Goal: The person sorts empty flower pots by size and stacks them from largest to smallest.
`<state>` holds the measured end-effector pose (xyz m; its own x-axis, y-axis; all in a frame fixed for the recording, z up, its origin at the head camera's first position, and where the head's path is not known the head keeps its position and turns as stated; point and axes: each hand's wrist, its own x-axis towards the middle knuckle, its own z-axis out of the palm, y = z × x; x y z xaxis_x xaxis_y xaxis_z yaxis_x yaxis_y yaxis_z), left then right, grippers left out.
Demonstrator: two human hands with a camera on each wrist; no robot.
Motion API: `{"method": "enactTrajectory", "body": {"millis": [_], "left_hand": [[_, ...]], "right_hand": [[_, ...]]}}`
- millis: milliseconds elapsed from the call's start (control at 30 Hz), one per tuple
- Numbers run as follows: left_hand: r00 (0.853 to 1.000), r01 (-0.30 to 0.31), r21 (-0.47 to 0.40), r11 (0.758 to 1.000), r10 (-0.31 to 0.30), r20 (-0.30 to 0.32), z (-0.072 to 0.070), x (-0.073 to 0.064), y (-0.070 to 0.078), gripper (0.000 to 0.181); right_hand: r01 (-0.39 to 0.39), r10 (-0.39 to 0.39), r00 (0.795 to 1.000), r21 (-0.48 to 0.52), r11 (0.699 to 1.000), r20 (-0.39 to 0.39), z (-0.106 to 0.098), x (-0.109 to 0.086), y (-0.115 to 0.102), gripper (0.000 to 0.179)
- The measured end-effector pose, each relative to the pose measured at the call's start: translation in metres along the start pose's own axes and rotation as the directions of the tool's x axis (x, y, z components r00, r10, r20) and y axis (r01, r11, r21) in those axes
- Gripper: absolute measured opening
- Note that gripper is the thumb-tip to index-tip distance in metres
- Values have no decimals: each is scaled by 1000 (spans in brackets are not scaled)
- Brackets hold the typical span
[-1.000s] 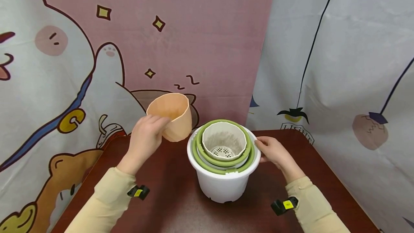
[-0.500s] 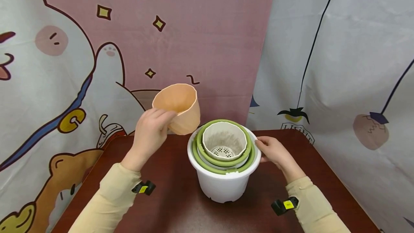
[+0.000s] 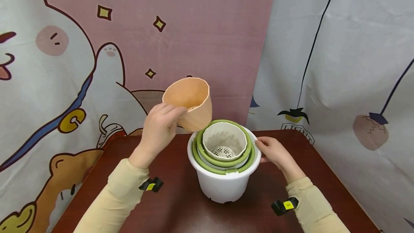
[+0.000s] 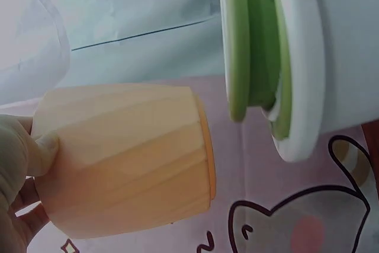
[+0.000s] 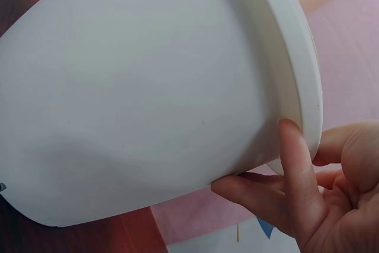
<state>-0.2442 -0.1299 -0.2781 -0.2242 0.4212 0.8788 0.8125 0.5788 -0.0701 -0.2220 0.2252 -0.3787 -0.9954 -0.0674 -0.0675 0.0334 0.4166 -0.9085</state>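
My left hand (image 3: 161, 127) grips an orange flower pot (image 3: 198, 116) by its rim, thumb outside in the left wrist view. The orange pot (image 4: 127, 161) hangs tilted in the air, just above and left of the nested pots. A large white flower pot (image 3: 221, 188) stands upright on the table. Inside it sit green-rimmed pots (image 3: 199, 150), and innermost is a small off-white pot (image 3: 223, 136) with a perforated base. My right hand (image 3: 275, 152) pinches the large pot's right rim; the right wrist view shows the fingers (image 5: 299, 170) under that rim.
A dark reddish-brown table (image 3: 161, 204) lies beneath the pots. Behind it hangs a cloth backdrop (image 3: 207, 39) with cartoon drawings, close to the table's back edge. Each wrist carries a small black camera (image 3: 152, 185).
My left hand has carried the orange pot to the right and upward, closer to the nested pots. My right hand and the large white pot have stayed in place.
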Motion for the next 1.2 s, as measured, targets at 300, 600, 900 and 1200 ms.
{"method": "enactTrajectory", "body": {"millis": [300, 600, 900, 1200], "left_hand": [[1000, -23, -40, 999, 23, 3, 6, 10, 13, 32], [997, -76, -51, 996, 77, 9, 15, 15, 24, 33], [990, -135, -65, 989, 137, 20, 22, 18, 34, 31], [983, -173, -89, 981, 178, 47, 26, 18, 41, 25]], "right_hand": [[1, -1, 1000, -8, 1000, -5, -1, 2, 2, 42], [2, -2, 1000, -6, 1000, -2, -1, 0, 1, 43], [4, -4, 1000, -13, 1000, -4, -1, 2, 1, 40], [-4, 3, 1000, -23, 1000, -11, -1, 4, 3, 39]]}}
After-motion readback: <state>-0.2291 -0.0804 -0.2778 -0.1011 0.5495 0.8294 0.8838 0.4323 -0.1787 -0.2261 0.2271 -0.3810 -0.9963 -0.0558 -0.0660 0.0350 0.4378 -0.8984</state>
